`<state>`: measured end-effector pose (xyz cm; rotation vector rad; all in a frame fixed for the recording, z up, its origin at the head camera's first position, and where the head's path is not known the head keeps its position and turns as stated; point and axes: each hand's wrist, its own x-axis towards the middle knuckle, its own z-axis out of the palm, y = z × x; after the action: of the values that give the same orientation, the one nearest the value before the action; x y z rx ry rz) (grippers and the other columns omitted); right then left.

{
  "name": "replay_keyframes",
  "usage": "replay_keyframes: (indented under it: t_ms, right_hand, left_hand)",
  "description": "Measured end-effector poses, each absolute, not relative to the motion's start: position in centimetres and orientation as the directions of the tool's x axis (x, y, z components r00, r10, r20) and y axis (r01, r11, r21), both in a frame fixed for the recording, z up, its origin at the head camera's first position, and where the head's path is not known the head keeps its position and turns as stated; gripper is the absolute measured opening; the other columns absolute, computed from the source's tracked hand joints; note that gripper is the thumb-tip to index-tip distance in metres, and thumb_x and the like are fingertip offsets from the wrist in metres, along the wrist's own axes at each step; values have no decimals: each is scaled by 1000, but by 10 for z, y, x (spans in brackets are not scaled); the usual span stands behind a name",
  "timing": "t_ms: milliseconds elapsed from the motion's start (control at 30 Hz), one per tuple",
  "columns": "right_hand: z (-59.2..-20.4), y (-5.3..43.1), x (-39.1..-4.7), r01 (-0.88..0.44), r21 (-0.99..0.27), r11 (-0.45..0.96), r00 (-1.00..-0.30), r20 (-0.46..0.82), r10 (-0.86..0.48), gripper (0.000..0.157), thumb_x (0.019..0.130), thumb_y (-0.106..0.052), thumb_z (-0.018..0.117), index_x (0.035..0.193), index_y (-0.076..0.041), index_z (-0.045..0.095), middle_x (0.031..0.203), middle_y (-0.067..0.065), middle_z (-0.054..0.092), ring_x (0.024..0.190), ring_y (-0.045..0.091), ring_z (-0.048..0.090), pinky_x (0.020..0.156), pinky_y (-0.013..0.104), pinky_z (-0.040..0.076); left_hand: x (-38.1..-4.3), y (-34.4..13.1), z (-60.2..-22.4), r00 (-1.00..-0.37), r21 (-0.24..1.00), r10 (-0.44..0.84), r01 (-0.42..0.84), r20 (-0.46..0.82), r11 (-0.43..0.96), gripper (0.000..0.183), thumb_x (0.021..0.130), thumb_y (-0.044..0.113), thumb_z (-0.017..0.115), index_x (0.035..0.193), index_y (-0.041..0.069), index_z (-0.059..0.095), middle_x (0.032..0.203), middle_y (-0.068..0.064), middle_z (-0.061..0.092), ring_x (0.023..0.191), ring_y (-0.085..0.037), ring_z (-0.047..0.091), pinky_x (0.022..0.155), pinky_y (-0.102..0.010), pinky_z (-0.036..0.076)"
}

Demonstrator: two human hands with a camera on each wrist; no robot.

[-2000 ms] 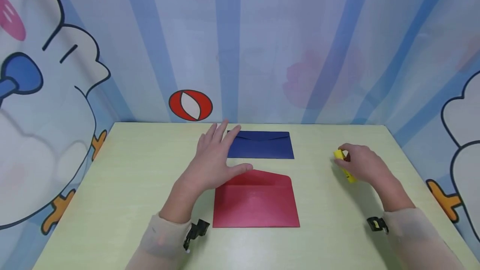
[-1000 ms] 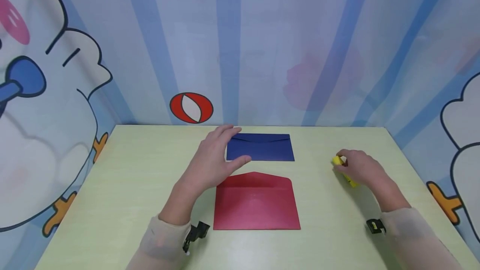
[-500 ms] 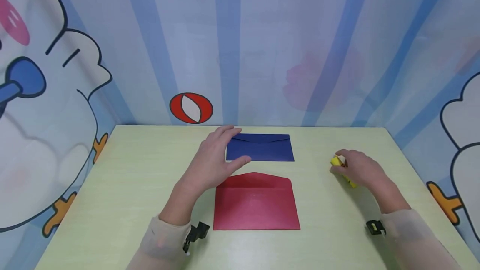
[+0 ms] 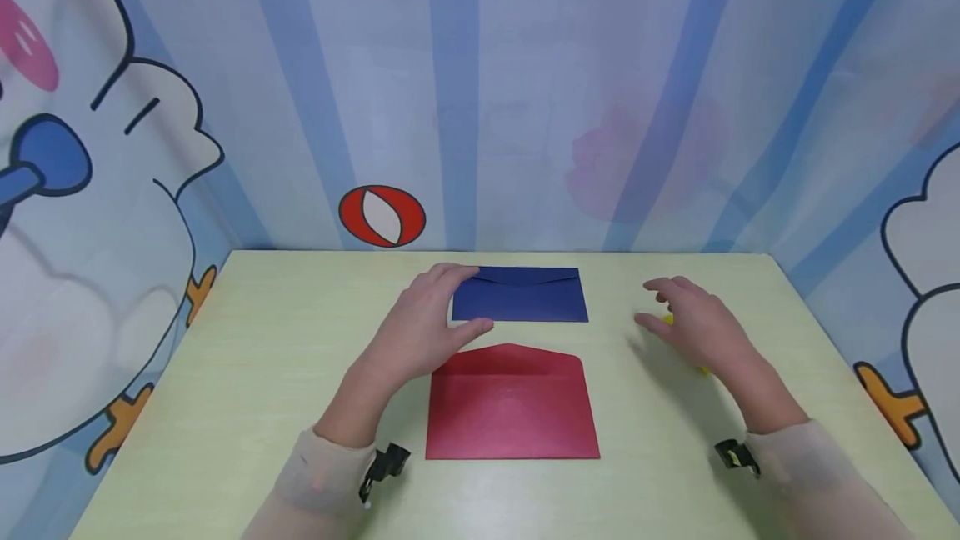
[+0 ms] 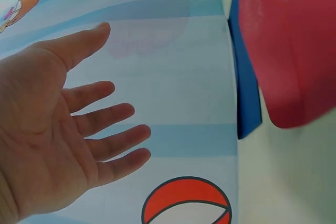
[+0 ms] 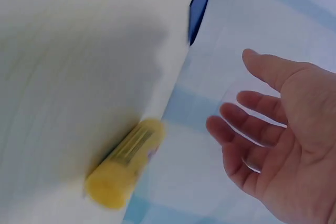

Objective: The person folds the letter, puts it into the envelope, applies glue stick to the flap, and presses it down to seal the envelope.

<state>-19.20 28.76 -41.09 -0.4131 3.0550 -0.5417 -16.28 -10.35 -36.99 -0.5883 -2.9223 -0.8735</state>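
Fingers spread and nothing in its grasp, my left hand [image 4: 416, 332] hovers at the left of both envelopes, overlapping a corner of each in the head view. The red envelope [image 4: 513, 417] lies flat with its pointed flap unfolded toward the back. Behind it is a dark blue envelope [image 4: 521, 300], its flap folded down. My right hand [image 4: 701, 327] is above the table on the right, fingers loosely bent and holding nothing. A yellow glue stick [image 6: 125, 163] lies on its side on the table beneath that hand, mostly hidden by it in the head view.
The pale wood-look table [image 4: 225, 407] ends at the back against a blue striped curtain [image 4: 525, 107] printed with cartoon figures. More printed cloth closes off both sides. A small black camera mount sits at each wrist.
The right hand, which held the glue stick, has let go and lifted up and to the left. The glue stick stays on the table. The left hand has shifted only slightly.
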Motion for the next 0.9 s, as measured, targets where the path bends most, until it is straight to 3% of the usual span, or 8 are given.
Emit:
replay_keyframes:
  t_ms: [167, 433, 667, 900]
  right_hand:
    - [-406, 261, -189, -308, -426, 851, -937, -20, -349, 54, 101, -25, 75, 145, 2, 59, 128, 22, 67, 108, 35, 67, 88, 52, 57]
    - [-420, 222, -187, -388, -468, 794, -870, -98, -483, 45, 97, -21, 79, 136, -2, 66, 112, 8, 69, 91, 18, 65, 75, 33, 57]
    - [-437, 201, -193, -381, -483, 789, -844, -167, -509, 41, 96, -19, 81, 132, -4, 69, 107, 1, 70, 96, 18, 65, 80, 34, 58]
    - [-445, 193, -196, -459, -493, 740, -802, -128, -583, 30, 95, -10, 80, 124, -6, 74, 96, -4, 68, 86, 12, 63, 74, 29, 57]
  left_hand:
    - [-168, -109, -381, -938, 500, 345, 312, 28, 808, 68, 94, 34, 83, 151, 8, 57, 148, -12, 57, 136, -32, 55, 107, -49, 52]
    - [-183, -125, -412, -925, 480, 346, 234, -158, 845, 52, 91, 21, 86, 137, 5, 69, 126, -11, 68, 114, -26, 64, 86, -36, 61]
    - [-191, -129, -432, -898, 533, 388, 230, -207, 815, 37, 91, 13, 85, 126, 5, 75, 105, -5, 69, 96, -20, 63, 75, -30, 59]
    - [-196, -128, -443, -883, 574, 427, 250, -196, 780, 18, 92, 5, 83, 110, 8, 81, 90, 2, 69, 82, -16, 64, 73, -28, 58]
